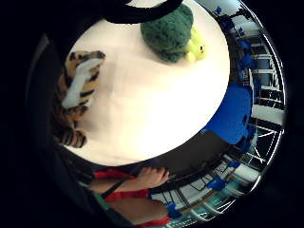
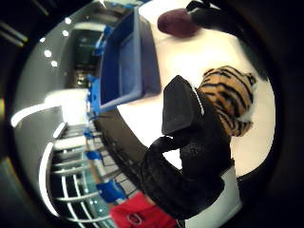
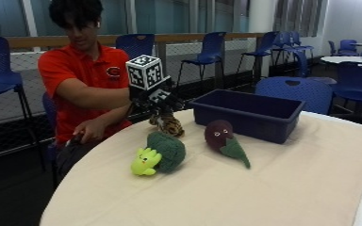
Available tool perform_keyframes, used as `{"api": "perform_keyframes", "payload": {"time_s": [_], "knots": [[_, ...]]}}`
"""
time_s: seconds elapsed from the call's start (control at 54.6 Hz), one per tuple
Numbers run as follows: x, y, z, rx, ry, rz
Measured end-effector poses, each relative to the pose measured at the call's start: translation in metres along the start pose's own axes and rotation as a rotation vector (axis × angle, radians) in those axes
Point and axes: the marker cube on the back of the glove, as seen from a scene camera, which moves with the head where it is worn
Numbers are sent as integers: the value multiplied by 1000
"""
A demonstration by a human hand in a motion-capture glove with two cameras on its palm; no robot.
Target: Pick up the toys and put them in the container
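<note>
The person's gloved right hand (image 3: pixel 158 101) is holding the tiger (image 3: pixel 168 125) up off the table (image 3: pixel 281 188), fingers curled around it, at about 9 o'clock from the bin (image 3: pixel 251 113). The turtle (image 3: pixel 161 153) and eggplant (image 3: pixel 222 136) are lying on the table, at 6 o'clock from the tiger.

A striped tiger toy (image 1: pixel 76 95) and green turtle toy (image 1: pixel 173 33) lie apart on the white table (image 1: pixel 147 104)
</note>
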Motion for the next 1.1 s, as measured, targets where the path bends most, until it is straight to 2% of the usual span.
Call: {"api": "perform_keyframes", "payload": {"time_s": [0.751, 1.099], "knots": [[-10, -2, 7, -6, -20, -42], [-30, 6, 27, -30, -18, -75]]}}
